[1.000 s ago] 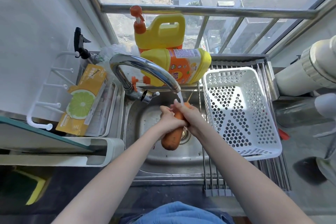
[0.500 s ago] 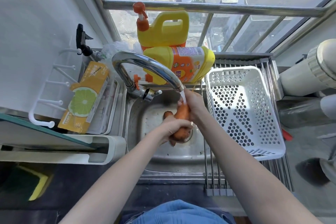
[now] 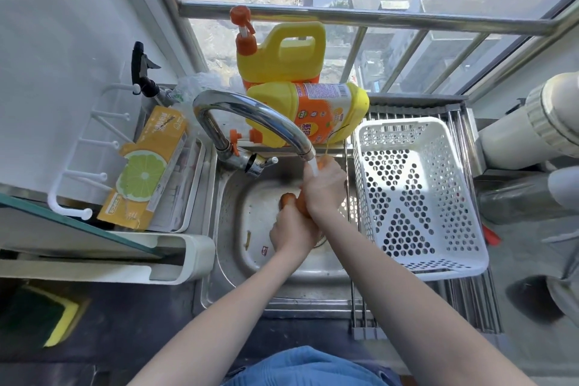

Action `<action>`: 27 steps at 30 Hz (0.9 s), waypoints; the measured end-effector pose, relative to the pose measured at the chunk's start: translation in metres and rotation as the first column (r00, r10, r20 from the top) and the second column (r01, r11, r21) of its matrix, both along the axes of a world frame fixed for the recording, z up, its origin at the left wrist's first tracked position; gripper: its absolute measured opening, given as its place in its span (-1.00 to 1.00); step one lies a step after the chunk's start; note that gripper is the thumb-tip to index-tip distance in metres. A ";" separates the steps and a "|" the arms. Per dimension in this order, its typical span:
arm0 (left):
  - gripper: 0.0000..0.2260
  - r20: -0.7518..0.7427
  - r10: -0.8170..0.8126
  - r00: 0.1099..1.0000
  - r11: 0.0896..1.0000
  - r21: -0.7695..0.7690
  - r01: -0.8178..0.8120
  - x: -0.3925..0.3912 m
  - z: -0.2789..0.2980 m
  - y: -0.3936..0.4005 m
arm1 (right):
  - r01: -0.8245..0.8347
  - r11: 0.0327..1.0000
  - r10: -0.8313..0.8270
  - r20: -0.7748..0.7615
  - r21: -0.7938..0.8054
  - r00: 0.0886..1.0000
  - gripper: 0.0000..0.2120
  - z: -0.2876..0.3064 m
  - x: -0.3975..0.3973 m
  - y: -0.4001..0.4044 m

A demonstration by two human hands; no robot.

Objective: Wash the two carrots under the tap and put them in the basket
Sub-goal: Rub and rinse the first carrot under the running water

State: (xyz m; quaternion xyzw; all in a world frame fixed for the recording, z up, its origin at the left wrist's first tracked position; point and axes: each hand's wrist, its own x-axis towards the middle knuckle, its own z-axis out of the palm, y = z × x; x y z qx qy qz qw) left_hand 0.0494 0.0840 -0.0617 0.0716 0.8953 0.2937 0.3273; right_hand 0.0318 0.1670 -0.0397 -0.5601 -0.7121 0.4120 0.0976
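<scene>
Both my hands hold an orange carrot (image 3: 301,204) over the steel sink (image 3: 238,229), under the running tap (image 3: 250,113). My right hand (image 3: 324,186) wraps round its upper part, and water falls on that hand. My left hand (image 3: 293,232) grips the lower part. A second orange end (image 3: 287,199) shows just left of my hands; I cannot tell whether it is another carrot. The white perforated basket (image 3: 416,197) stands on the drying rack at the right, with nothing in it.
Two yellow detergent bottles (image 3: 282,56) stand and lie behind the tap. A lemon-print box (image 3: 147,166) rests in a tray on the left. A white pipe (image 3: 532,122) is at the far right. A yellow-green sponge (image 3: 47,316) lies at the lower left.
My left hand slid down toward the carrot's lower end and my right hand moved over the upper part under the stream. The carrot tilted more upright. The camera shifted slightly.
</scene>
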 end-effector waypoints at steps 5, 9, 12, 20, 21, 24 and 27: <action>-0.62 0.448 0.029 0.894 0.948 0.272 -0.167 -0.010 0.018 -0.006 | -0.122 0.684 -0.234 -0.375 -0.719 0.897 -0.81 0.007 0.009 0.019; -0.83 0.781 -0.114 0.614 0.885 0.361 -0.295 -0.012 0.042 -0.009 | -0.367 0.325 -0.439 -0.482 -0.872 0.758 -0.65 0.003 0.023 0.029; -0.78 0.834 -0.114 0.540 0.874 0.343 -0.345 -0.021 0.040 -0.010 | -0.363 0.359 -0.452 -0.500 -0.860 0.738 -0.54 0.003 0.017 0.025; -0.67 0.328 -0.020 0.945 0.991 0.129 -0.024 -0.030 0.020 -0.012 | -0.046 0.565 -0.393 -0.317 -0.824 0.863 -0.66 -0.015 -0.002 0.026; -0.68 0.293 -0.040 0.955 0.993 0.115 0.006 -0.028 0.019 -0.014 | -0.016 0.563 -0.387 -0.280 -0.826 0.879 -0.65 -0.017 -0.003 0.025; -0.67 0.206 -0.088 0.974 0.995 0.064 0.077 -0.020 0.019 -0.018 | 0.025 0.574 -0.359 -0.225 -0.818 0.906 -0.69 -0.015 -0.004 0.024; -0.67 0.072 -0.215 0.974 0.976 -0.031 0.218 -0.021 0.018 -0.027 | 0.032 0.636 -0.384 -0.281 -0.771 0.880 -0.73 -0.018 -0.001 0.037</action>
